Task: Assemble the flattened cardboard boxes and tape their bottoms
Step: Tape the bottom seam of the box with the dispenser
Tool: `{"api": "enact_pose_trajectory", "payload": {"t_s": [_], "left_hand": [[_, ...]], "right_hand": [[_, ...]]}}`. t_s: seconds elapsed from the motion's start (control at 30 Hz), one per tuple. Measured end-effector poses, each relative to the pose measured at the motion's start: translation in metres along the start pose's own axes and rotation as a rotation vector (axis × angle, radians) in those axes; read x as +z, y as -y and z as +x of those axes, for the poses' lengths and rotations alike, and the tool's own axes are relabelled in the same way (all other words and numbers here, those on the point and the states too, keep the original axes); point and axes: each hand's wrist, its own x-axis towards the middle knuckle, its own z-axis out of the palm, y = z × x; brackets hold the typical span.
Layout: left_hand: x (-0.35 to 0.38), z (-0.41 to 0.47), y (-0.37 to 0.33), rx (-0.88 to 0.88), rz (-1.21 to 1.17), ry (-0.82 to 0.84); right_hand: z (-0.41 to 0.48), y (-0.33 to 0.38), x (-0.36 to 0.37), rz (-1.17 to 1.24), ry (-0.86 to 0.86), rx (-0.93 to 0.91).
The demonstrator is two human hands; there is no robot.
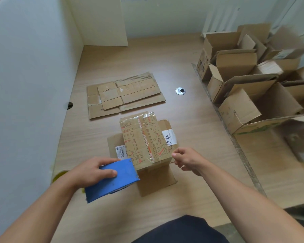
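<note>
**Box sits between 2 hands, dispenser in the left**

Cardboard box [144,141] stands bottom-up on the table [200,181], just beyond both hands and between them, its lower flaps splayed flat on the wood around it. A strip of clear tape [145,120] runs along the seam of its printed top face, away from the hands.

The left hand [93,170] grips a blue tape dispenser [112,183], fingers curled over its top, thumb lying along the side. The dispenser's front edge touches the box's near left corner, just ahead of the fingertips.

The right hand [188,159] hovers at the box's near right corner, fingers loosely curled, thumb and forefinger drawn close together. Whether they pinch anything, I cannot tell. A white label [169,137] with handwriting lies just beyond that thumb.

Farther out from the hands, past the box, a stack of flattened cardboard [125,94] lies on the table. Well off to the right hand's side, a cluster of assembled boxes [244,81] stands with flaps open.
</note>
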Motion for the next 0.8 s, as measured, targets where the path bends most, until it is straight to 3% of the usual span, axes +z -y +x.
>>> {"api": "enact_pose_trajectory", "payload": {"t_s": [0.2,0.37,0.5,0.63,0.8], "left_hand": [[0.001,0.000,-0.003,-0.029,0.009,0.002],[0.002,-0.004,-0.006,-0.019,0.009,0.005],[0.003,-0.005,-0.005,-0.016,0.023,0.009],[0.002,-0.005,-0.007,-0.005,0.034,0.012],[0.010,-0.008,0.006,0.040,0.009,-0.028]], "right_hand": [[0.001,-0.007,-0.001,-0.083,-0.038,-0.032],[0.004,-0.005,0.005,-0.457,-0.262,-0.554],[0.007,0.006,0.010,-0.860,-0.146,-0.931],[0.019,0.015,0.023,-1.250,0.009,-0.913],[0.020,0.007,0.023,-1.256,-0.079,-1.009]]}}
